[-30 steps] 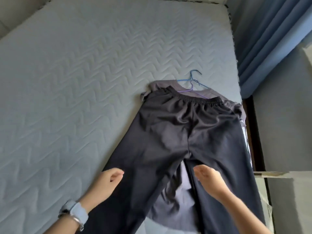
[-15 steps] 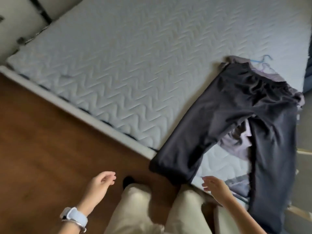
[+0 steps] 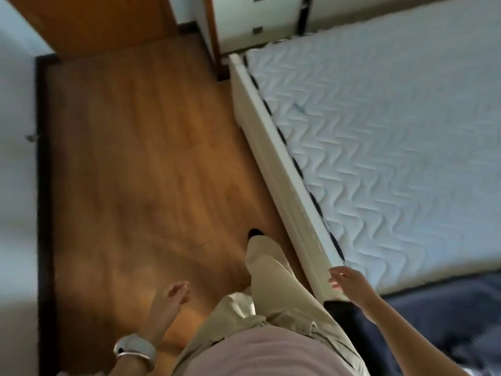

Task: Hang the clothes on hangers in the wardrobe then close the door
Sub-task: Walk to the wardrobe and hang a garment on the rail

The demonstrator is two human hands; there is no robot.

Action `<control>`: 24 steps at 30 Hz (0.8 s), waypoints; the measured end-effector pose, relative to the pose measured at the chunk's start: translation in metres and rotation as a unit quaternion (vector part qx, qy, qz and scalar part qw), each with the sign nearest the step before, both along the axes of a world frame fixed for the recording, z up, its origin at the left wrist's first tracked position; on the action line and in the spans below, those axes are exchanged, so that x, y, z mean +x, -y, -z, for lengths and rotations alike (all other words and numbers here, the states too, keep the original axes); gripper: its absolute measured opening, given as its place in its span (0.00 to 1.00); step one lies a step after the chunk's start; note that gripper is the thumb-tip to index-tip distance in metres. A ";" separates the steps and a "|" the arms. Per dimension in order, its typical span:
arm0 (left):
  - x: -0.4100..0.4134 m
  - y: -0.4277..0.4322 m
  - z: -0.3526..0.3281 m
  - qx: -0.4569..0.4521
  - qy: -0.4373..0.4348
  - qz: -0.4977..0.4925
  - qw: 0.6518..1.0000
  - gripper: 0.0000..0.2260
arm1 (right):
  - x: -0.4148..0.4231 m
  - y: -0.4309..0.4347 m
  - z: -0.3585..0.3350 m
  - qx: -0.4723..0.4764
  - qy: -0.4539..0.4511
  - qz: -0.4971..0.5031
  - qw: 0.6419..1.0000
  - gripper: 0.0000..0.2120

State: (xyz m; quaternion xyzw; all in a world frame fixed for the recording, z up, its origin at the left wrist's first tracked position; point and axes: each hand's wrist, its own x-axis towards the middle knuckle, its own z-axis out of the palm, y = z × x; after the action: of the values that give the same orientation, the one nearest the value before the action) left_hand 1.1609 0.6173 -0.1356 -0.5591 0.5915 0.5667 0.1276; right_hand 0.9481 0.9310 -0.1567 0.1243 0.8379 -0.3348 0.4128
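Beside mattress, left hand, right hand relaxed

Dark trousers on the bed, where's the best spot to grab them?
Probably the bit of the dark trousers drooping over the bed frame near the right hand. Come from the floor side and pinch it: that fold hangs free, while the rest lies flat on the mattress. The waistband is out of view.

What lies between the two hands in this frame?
In the head view, the person's own beige trouser leg lies between the left hand and the right hand, with wood floor toward the left hand.
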 end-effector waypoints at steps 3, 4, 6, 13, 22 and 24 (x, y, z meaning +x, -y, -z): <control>0.003 0.014 0.013 0.027 0.048 -0.043 0.998 0.06 | -0.032 0.043 0.003 0.001 0.010 -0.057 0.998 0.08; -0.001 0.019 0.015 0.036 0.062 -0.059 0.996 0.06 | -0.042 0.056 0.003 0.008 0.015 -0.072 0.997 0.09; -0.017 0.034 0.021 0.046 0.084 -0.089 0.991 0.08 | -0.066 0.081 0.010 0.032 0.018 -0.150 0.988 0.09; -0.149 0.138 0.022 0.050 0.060 -0.134 0.988 0.07 | -0.187 0.185 0.024 0.089 -0.017 -0.292 0.952 0.12; -0.253 0.271 -0.003 0.041 0.029 -0.174 0.983 0.07 | -0.355 0.398 -0.022 -0.037 0.047 -0.180 0.982 0.10; -0.264 0.301 0.004 0.050 0.052 -0.184 0.980 0.07 | -0.385 0.441 -0.030 -0.063 0.032 -0.166 0.984 0.10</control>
State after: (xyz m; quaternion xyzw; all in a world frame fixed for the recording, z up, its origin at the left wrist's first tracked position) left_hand 0.8967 0.3160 -0.1399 -0.6801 0.4419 0.5795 0.0793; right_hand 0.5632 0.4899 -0.1271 -0.0321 0.8104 -0.3100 0.4962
